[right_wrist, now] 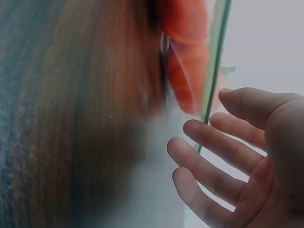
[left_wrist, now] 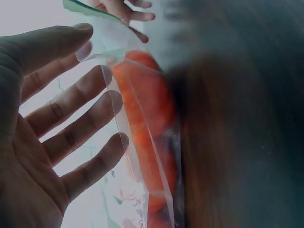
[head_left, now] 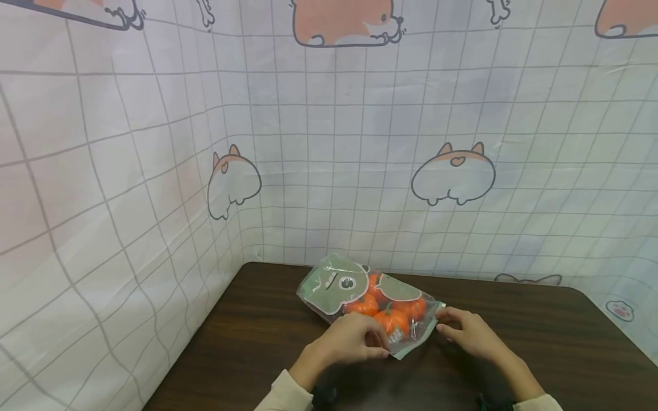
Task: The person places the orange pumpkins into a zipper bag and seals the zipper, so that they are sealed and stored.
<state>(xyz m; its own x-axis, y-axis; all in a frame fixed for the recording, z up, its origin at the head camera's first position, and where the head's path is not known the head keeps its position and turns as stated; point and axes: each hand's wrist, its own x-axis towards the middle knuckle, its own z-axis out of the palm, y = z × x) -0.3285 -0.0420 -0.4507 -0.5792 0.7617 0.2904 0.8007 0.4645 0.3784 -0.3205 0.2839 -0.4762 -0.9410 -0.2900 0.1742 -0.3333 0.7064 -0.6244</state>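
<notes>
A clear plastic bag [head_left: 334, 285] with a pale green cartoon face lies tilted on the dark wooden table. Inside are several small orange pumpkins [head_left: 393, 323], ribbed and green-stemmed. My left hand [head_left: 350, 340] is at the bag's near corner, thumb and index close together there. In the left wrist view, the other fingertips [left_wrist: 111, 102] of that hand rest against the plastic, loosely spread. At the right end, my right hand [head_left: 470, 331] has its fingers relaxed beside the green top strip [right_wrist: 214, 71]. In the right wrist view its thumb and index stand apart near that strip.
The dark brown table [head_left: 247, 319] has rounded far corners. A white grid-patterned cloth [head_left: 339, 171] with cartoon dogs hangs behind it and along the left side. Pale sleeves [head_left: 288, 393] cover my forearms, with dark bands at the wrists.
</notes>
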